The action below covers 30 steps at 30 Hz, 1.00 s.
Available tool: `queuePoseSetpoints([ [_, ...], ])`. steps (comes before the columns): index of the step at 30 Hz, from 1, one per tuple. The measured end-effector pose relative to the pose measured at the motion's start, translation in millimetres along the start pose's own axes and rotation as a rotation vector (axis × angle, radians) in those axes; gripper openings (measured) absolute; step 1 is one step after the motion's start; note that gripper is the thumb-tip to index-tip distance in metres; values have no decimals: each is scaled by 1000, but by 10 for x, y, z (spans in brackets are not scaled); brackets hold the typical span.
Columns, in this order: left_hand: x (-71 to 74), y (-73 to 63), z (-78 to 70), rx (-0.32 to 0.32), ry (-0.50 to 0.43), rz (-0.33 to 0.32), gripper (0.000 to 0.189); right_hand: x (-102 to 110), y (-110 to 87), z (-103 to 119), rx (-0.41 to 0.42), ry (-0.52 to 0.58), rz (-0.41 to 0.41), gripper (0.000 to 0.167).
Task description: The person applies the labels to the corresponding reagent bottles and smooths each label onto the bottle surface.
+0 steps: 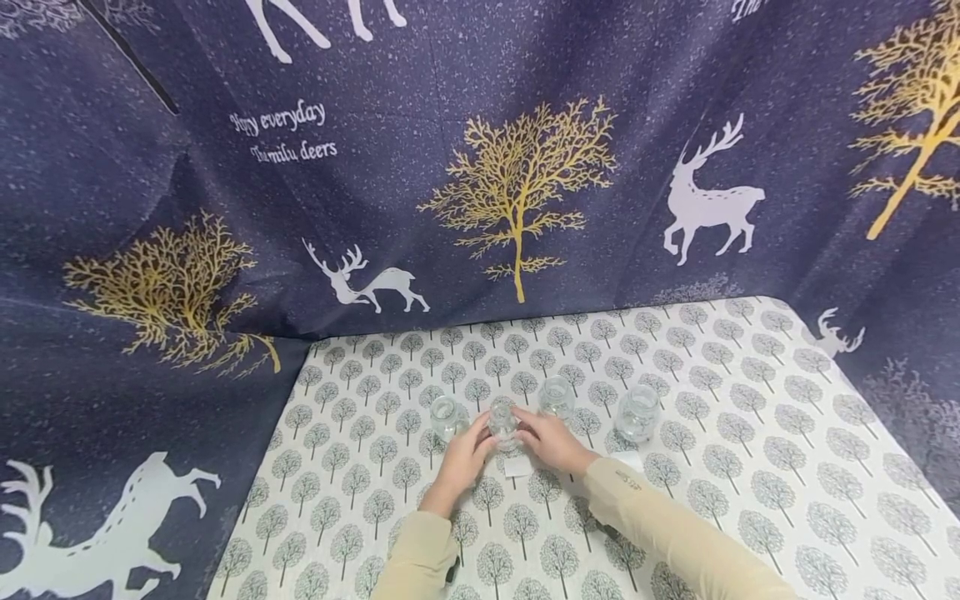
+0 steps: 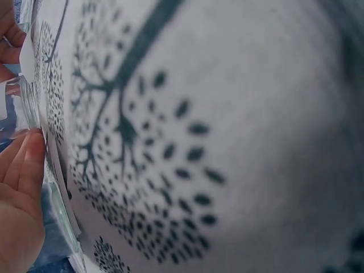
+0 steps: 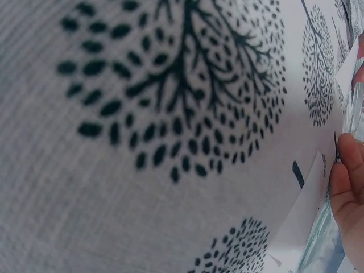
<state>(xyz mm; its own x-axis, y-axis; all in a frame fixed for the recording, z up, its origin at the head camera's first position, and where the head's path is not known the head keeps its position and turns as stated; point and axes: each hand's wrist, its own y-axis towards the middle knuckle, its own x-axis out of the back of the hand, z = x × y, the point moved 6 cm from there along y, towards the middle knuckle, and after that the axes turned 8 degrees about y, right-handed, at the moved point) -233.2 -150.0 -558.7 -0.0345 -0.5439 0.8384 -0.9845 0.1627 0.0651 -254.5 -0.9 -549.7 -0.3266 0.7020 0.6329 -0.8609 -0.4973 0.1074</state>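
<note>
A small clear glass jar (image 1: 504,427) stands between my two hands on the tree-print cloth. From its left side my left hand (image 1: 467,457) holds it with thumb and fingers, and my right hand (image 1: 553,439) grips the opposite side. In the left wrist view, the left fingertips (image 2: 35,142) touch the jar (image 2: 20,111) low, near its base. The right wrist view catches only part of the right hand (image 3: 348,179) at its edge, beside clear glass (image 3: 355,116). A white paper slip (image 1: 517,467) lies just in front of the jar.
Another glass jar (image 1: 447,417) stands left of my left hand. Behind my right hand is a further jar (image 1: 556,397), and one more jar (image 1: 638,412) stands to the right. A second white slip (image 1: 628,460) lies near it. A dark deer-print curtain (image 1: 480,208) hangs behind the table.
</note>
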Motion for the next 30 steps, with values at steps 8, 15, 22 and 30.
queuePoseSetpoints([
  [8,-11,7,-42,13,-102,-23,49,-32,9,38,-15,39,0,61],
  [15,-12,9,-48,16,-129,-8,49,-47,29,71,-19,-77,-85,55],
  [22,-12,19,-21,25,-85,-36,47,-71,65,85,-36,-90,-90,54],
  [30,7,47,-55,-12,-4,-114,47,-107,120,54,-40,-114,-129,54],
])
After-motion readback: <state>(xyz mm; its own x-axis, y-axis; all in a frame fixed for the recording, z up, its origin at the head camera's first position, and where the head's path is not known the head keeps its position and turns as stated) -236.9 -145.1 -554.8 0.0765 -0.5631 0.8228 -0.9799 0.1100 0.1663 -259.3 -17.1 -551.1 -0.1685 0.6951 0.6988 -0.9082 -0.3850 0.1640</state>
